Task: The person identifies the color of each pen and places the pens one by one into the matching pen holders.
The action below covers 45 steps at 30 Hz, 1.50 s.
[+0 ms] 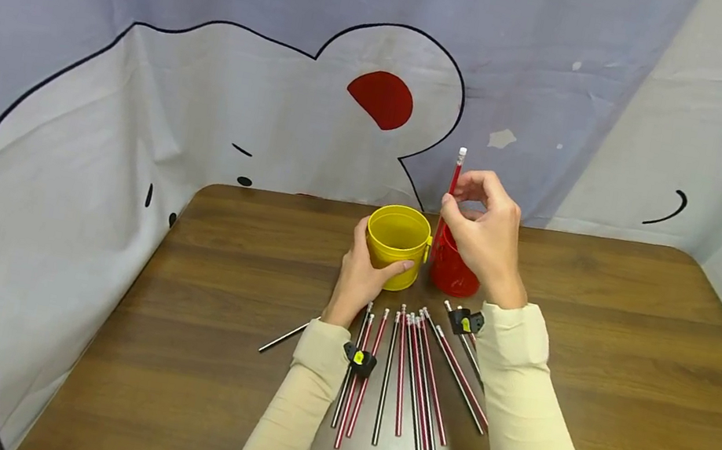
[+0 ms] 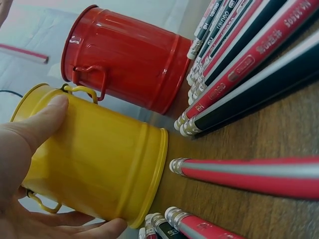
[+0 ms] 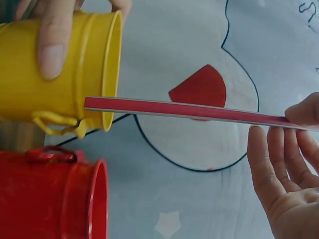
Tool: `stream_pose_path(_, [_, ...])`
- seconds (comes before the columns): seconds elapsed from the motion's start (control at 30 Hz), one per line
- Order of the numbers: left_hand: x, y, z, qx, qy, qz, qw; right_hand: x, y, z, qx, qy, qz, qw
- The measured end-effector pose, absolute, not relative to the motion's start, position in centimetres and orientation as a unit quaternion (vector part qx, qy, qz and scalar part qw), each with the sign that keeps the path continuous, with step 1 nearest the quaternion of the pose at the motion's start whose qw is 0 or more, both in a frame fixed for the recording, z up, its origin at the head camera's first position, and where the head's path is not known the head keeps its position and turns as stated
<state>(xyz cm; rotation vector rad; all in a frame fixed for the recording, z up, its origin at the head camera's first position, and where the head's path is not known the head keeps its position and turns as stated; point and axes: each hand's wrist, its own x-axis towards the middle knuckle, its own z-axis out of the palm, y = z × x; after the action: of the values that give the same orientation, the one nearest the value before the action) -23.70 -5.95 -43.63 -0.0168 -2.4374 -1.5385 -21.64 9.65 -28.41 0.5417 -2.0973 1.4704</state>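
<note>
My left hand [image 1: 361, 277] grips a small yellow metal bucket [image 1: 400, 249] from its left side, the thumb across the front wall. In the left wrist view, the same bucket [image 2: 94, 154] stands upright on the table. My right hand [image 1: 490, 235] pinches a red pencil [image 1: 457, 171] between thumb and fingertips, its white eraser end up. In the right wrist view, the pencil [image 3: 174, 108] has a flat, unsharpened lower end that overlaps the yellow bucket's rim. A red bucket [image 1: 455, 274] stands just right of the yellow one, partly hidden behind my right hand.
Several red-striped and black-striped pencils [image 1: 414, 377] lie fanned out in front of the buckets, eraser ends away from me. One dark pencil [image 1: 286, 336] lies apart, left of my left wrist. Behind the wooden table [image 1: 631, 366] hangs a printed curtain [image 1: 245, 102].
</note>
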Motion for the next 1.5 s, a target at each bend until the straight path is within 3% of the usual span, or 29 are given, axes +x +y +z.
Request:
stream_pose_path(0.57, [-23.7,-5.9,-43.6,-0.006,-0.838,-0.531,0.128,-22.5,7.6,-28.3,0.214,-0.747,0.56,0.287])
stream_pose_path(0.8, [-23.7,-5.9,-43.7,-0.011,-0.837,-0.533,0.123,-22.3,7.4,-29.1,0.218,-0.769,0.539,0.266])
stream_pose_path(1.03, [-23.8,-6.0,-43.7,-0.009,-0.845,-0.519,0.126,-25.2,7.8,-33.8,0.22,-0.779,0.534,0.243])
stream_pose_path(1.5, [-23.8,-6.1,-43.7,-0.019,-0.858,-0.498,0.129,-24.8,7.2,-37.4,0.222,-0.807,0.506,0.211])
